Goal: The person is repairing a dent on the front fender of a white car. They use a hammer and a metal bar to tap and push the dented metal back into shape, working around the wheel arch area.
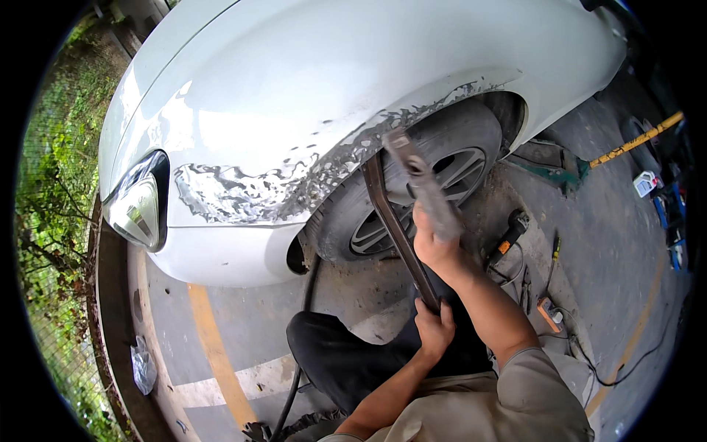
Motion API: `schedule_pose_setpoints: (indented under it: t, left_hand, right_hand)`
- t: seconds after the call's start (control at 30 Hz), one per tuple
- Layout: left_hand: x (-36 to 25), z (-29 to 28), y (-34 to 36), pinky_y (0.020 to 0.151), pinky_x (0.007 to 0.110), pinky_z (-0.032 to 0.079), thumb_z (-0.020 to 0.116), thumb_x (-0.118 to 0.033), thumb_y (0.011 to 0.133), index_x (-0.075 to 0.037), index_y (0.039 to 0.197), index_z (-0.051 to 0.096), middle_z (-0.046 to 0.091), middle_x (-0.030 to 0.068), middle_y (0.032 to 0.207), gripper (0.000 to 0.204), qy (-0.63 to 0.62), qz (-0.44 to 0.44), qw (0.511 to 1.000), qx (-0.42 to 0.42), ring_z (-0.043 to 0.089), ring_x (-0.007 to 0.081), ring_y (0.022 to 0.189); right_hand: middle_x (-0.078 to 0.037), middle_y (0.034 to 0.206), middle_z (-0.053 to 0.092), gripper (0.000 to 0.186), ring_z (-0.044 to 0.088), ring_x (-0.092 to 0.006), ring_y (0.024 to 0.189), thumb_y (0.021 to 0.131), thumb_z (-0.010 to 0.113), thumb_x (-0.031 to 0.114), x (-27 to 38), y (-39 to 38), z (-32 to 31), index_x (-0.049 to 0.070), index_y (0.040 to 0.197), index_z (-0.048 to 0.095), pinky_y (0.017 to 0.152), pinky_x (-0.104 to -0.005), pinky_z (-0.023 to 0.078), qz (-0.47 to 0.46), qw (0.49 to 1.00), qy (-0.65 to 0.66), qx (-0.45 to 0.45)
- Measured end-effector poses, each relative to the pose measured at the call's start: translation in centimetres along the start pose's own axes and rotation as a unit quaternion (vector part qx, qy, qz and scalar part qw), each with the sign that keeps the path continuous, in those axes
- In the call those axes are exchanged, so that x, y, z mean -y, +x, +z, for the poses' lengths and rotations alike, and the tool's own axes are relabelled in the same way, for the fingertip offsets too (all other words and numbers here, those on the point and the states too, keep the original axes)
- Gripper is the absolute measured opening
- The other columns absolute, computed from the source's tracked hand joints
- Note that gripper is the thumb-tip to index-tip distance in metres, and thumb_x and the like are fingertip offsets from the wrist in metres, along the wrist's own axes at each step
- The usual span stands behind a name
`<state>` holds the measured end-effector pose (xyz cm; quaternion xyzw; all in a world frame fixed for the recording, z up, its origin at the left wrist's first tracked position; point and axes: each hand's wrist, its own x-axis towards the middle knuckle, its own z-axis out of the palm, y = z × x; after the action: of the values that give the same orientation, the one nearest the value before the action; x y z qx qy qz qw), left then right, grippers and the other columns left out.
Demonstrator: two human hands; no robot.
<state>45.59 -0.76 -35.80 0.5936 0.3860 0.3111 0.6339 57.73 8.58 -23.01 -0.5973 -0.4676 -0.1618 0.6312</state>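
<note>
My left hand [434, 326] is closed round the lower end of a long, bent steel pry bar [398, 232]. The bar slants up across the wheel, and its top end meets the fender's arch edge, where its tip is hidden. Higher up, my right hand [436, 239] grips a hammer [423, 180] with a worn metal head, raised in front of the tyre; its handle is mostly hidden. Along the arch of the white car fender [280, 96] runs a dented strip of bare, scuffed metal [243, 193]. Below it sits the wheel [456, 173].
A green floor jack [560, 166] with a yellow handle stands behind the wheel. An angle grinder [508, 236], a screwdriver [556, 250] and an orange power strip [549, 313] with cables lie to my right. The headlight [143, 206] is at left, near a plastic bag [143, 366].
</note>
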Motion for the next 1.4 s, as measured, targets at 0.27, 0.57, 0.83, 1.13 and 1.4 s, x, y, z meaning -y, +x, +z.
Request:
schedule_pose_setpoints:
  t: [0.27,0.57,0.83,1.13,1.4]
  left_hand:
    - [1.0,-0.5,0.1,0.045,0.034,0.045,0.059,-0.017,0.09,0.004,0.097,0.039,0.057,0.0131,0.057,0.029,0.014,0.049,0.998,0.023,0.06,0.02,0.048]
    - [1.1,-0.6,0.3,0.053,0.035,0.047,0.059,-0.016,0.09,0.004,0.1,0.041,0.061,0.0162,0.069,0.029,0.003,0.058,0.997,0.041,0.061,0.0222,0.058]
    - [0.1,-4.5,0.0,0.052,0.029,0.044,0.058,-0.011,0.09,0.003,0.102,0.044,0.057,0.0074,0.071,0.023,0.048,0.085,0.994,0.053,0.054,0.0132,0.058]
    - [3.3,-3.9,0.2,0.044,0.029,0.042,0.059,-0.013,0.09,0.002,0.094,0.042,0.056,0.0079,0.061,0.023,0.058,0.082,0.995,0.002,0.054,0.0138,0.048]
    - [0.8,-1.9,-0.3,0.038,0.026,0.038,0.052,-0.008,0.093,-0.002,0.101,0.037,0.049,0.0032,0.059,0.018,0.019,0.016,1.0,0.017,0.049,0.0103,0.044]
  right_hand:
    - [-0.02,0.066,0.055,0.009,0.058,-0.04,0.061,0.084,0.048,0.006,-1.2,-1.4,1.0,0.0,0.081,0.053,0.052,-0.0395,0.044,0.041,0.995,-0.089,0.022]
    - [-0.021,0.063,0.051,0.011,0.055,-0.0401,0.056,0.087,0.051,0.009,-0.4,-1.5,0.4,-0.001,0.084,0.055,0.05,-0.0385,0.042,0.037,0.995,-0.087,0.045]
    - [-0.016,0.073,0.062,0.019,0.061,-0.0316,0.06,0.09,0.052,0.014,-1.3,-3.4,-2.3,-0.003,0.092,0.061,0.053,-0.0359,0.044,0.148,0.989,0.023,-0.008]
    - [-0.018,0.06,0.054,0.02,0.057,-0.0378,0.054,0.089,0.054,0.016,-1.6,0.4,-1.2,0.002,0.075,0.052,0.047,-0.0403,0.042,0.048,0.992,0.021,-0.111]
    - [-0.015,0.057,0.051,0.025,0.055,-0.035,0.049,0.091,0.058,0.018,-2.8,1.9,-1.6,0.002,0.073,0.051,0.043,-0.0391,0.04,0.028,0.991,0.056,-0.117]
